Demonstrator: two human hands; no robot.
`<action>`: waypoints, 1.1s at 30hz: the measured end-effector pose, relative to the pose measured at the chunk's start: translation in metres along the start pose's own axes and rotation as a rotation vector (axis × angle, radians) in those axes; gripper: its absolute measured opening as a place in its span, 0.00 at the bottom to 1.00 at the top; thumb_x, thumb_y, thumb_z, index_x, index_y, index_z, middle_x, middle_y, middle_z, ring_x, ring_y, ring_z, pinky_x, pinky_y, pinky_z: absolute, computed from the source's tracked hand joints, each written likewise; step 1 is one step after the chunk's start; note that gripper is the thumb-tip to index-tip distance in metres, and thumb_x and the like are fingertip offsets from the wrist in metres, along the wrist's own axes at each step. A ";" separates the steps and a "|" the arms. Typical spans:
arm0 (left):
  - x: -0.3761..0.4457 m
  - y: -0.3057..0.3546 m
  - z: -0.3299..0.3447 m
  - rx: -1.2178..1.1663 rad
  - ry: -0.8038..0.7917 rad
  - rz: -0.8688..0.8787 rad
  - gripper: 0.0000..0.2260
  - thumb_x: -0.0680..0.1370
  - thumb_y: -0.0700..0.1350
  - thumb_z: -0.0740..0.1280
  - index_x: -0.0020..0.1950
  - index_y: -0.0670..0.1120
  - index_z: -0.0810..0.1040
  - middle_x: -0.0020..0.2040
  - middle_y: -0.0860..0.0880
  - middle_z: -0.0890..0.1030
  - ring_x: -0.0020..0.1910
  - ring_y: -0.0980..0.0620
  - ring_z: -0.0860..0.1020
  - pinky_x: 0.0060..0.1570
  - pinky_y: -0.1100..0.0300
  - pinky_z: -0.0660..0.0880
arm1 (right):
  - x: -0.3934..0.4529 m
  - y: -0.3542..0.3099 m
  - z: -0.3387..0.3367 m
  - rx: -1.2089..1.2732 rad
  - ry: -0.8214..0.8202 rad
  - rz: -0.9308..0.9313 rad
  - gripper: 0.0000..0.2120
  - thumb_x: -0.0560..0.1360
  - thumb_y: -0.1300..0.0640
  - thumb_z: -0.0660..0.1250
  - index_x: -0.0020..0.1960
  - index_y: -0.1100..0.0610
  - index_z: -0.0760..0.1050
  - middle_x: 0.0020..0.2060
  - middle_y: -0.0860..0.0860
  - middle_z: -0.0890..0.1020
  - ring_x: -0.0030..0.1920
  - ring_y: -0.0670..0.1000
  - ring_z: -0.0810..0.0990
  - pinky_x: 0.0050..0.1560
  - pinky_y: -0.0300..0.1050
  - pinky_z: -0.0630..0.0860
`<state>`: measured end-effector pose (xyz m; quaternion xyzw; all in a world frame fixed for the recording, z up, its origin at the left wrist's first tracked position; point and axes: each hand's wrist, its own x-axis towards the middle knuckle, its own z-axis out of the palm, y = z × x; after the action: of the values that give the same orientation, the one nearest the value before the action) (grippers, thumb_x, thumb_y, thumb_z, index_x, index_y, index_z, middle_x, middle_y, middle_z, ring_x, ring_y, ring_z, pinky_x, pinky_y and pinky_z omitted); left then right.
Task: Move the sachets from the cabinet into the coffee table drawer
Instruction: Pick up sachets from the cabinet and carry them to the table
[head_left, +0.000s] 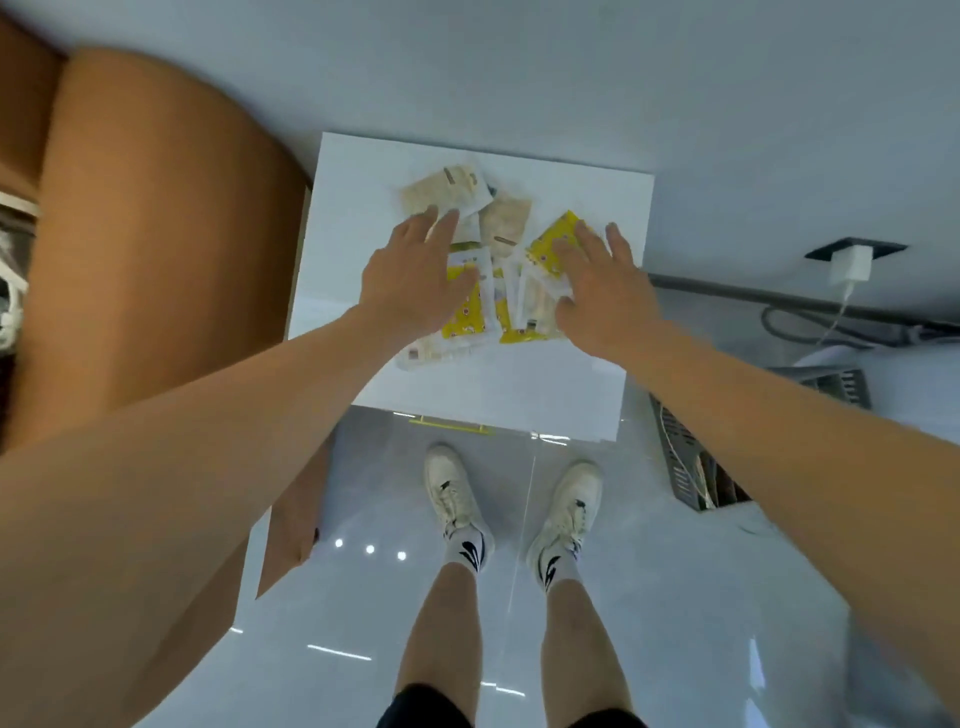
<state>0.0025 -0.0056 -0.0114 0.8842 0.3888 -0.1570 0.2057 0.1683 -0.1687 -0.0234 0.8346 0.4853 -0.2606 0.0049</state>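
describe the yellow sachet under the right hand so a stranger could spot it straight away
Find the white cabinet top in front of the person's shoes; a pile of sachets lies on it. At the pile's right edge, the right hand rests flat on a yellow sachet. It is bright yellow with small dots; the sachets beyond it are beige.

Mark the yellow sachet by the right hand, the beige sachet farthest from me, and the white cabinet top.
yellow sachet (551, 240): head view, printed face.
beige sachet (441, 191): head view, centre.
white cabinet top (587, 187): head view, bare far-right surface.
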 end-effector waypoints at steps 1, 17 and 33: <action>0.015 0.000 0.002 -0.002 0.005 -0.004 0.31 0.82 0.59 0.58 0.83 0.51 0.53 0.83 0.49 0.53 0.81 0.47 0.52 0.74 0.43 0.61 | 0.014 0.004 0.000 -0.010 -0.004 -0.038 0.35 0.77 0.59 0.64 0.82 0.53 0.57 0.82 0.54 0.54 0.82 0.63 0.48 0.75 0.61 0.61; 0.081 -0.025 0.022 -0.089 0.177 -0.045 0.14 0.83 0.51 0.59 0.68 0.50 0.71 0.61 0.41 0.69 0.60 0.40 0.71 0.54 0.45 0.76 | 0.074 0.027 -0.002 -0.095 0.008 -0.110 0.26 0.76 0.50 0.70 0.73 0.51 0.70 0.66 0.53 0.71 0.66 0.59 0.67 0.58 0.58 0.71; 0.047 -0.029 -0.001 -0.798 0.207 -0.392 0.18 0.77 0.39 0.71 0.63 0.46 0.67 0.59 0.50 0.79 0.55 0.50 0.80 0.42 0.59 0.79 | 0.034 0.036 0.000 0.588 0.050 0.207 0.10 0.77 0.53 0.71 0.53 0.55 0.72 0.47 0.51 0.78 0.42 0.51 0.78 0.34 0.40 0.74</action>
<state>0.0116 0.0421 -0.0384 0.6567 0.5973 0.0582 0.4567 0.2112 -0.1603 -0.0472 0.8514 0.3016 -0.3672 -0.2220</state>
